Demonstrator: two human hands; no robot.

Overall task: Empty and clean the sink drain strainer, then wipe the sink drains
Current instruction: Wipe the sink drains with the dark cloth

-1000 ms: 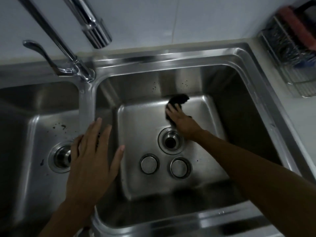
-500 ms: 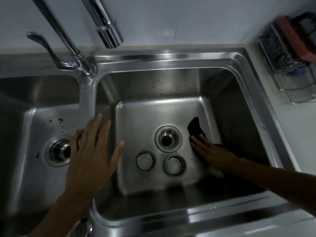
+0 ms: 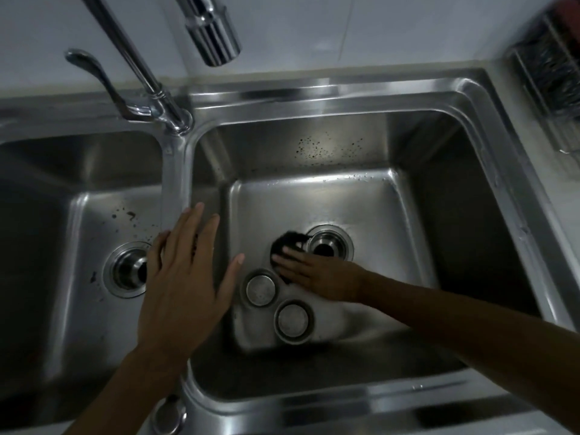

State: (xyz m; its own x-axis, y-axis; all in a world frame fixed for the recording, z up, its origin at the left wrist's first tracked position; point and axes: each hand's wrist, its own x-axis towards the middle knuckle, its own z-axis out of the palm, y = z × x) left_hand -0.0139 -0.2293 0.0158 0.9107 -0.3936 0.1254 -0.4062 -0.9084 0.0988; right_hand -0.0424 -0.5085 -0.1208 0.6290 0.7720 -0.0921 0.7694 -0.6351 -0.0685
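Two basins of a steel sink [image 3: 345,89] sit below a white wall [image 3: 376,26], with a tap [image 3: 213,32] over the divider [image 3: 175,183] and a rack [image 3: 552,67] to your right. Your right hand [image 3: 317,274] presses a black cloth [image 3: 287,243] with straight fingers just left of the right drain [image 3: 328,246], near two strainers [image 3: 260,288] on the basin floor. Your left hand [image 3: 185,277] holds nothing, fingers spread over the divider.
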